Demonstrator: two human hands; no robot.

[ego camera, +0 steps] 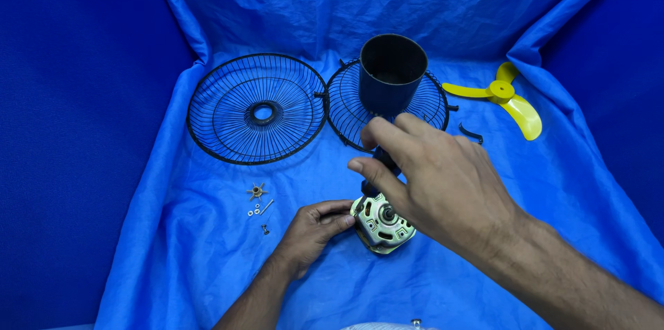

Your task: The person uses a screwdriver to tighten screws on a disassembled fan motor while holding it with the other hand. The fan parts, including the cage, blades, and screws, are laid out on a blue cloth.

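Lower centre of frame: the left hand (315, 227) grips the side of the fan motor (382, 225) resting on the blue cloth (207, 247). The right hand (432, 178), fingers closed, holds a dark handle (382, 164) above the motor. The dark cylindrical housing (391, 72) stands at upper centre, between two wire guards (256, 108).

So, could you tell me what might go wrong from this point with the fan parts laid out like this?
The small screws and washers lie loose on the wrinkled blue cloth near the left hand; a nudge could scatter them. The right hand grips a dark tool over the motor, which only the left fingertips steady, so it might slip. The dark cup-shaped housing stands on the rear grille and could tip.
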